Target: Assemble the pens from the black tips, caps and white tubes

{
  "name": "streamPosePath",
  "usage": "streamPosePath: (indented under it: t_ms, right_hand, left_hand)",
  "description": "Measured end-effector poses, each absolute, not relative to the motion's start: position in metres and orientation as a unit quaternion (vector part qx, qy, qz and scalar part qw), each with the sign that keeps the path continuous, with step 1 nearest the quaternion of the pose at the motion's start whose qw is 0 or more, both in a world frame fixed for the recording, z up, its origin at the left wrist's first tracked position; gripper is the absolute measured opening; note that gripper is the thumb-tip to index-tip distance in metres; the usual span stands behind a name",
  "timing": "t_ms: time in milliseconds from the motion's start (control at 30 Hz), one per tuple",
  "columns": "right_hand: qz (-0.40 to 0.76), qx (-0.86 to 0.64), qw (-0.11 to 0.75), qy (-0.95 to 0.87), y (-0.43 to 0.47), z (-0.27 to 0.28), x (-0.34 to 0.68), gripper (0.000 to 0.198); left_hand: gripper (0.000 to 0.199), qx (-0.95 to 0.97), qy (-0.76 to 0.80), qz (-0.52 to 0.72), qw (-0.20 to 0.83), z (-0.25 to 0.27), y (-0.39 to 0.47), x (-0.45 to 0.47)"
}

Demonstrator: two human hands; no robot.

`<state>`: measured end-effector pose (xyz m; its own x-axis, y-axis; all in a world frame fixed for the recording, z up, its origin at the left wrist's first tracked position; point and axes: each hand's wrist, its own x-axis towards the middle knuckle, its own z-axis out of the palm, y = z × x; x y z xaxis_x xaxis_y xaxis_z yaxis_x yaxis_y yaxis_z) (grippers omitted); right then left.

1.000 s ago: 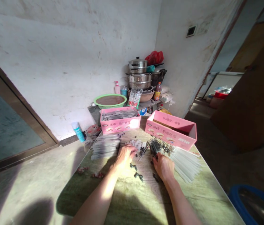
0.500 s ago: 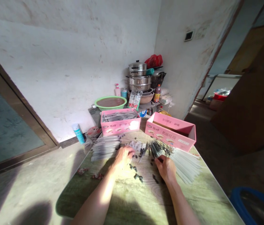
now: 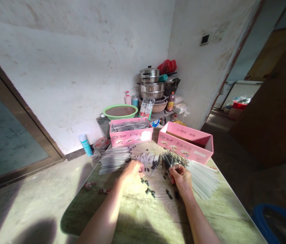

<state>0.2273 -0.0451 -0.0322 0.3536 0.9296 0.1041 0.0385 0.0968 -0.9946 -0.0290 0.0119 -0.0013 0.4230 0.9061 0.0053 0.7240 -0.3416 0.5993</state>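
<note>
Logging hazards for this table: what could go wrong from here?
The thin stick in the right hand might snag on the dark sticks close by. Loose black caps lie near the left hand; a sweep could scatter them. White sticks fan out beside the right hand; a bump could disorder them.

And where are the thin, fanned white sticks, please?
In the head view, the thin, fanned white sticks lie right of the right hand, in front of the right pink cardboard box.
</note>
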Motion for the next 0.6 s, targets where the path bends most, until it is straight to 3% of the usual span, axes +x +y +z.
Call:
streamPosePath:
  t_ms: [200,333,433,600]
  right_hand:
    - [0.412,-0.514,0.632,-0.408,-0.047,-0.025,0.221,0.041]
    - [0.433,-0.480,0.642,-0.412,-0.048,-0.020,0.220,0.041]
    - [0.454,-0.459,0.649,-0.403,-0.049,-0.016,0.219,0.040]
    - [0.462,-0.455,0.653,-0.391,-0.049,-0.016,0.219,0.039]
  left_hand:
    - [0.014,0.812,0.472,0.205,0.277,-0.007,0.012,-0.023]
    - [0.013,0.726,0.429,0.308,0.441,-0.003,0.006,-0.013]
    - [0.024,0.667,0.397,0.328,0.538,-0.003,0.003,-0.008]
    - [0.031,0.670,0.410,0.325,0.527,-0.011,0.009,-0.010]
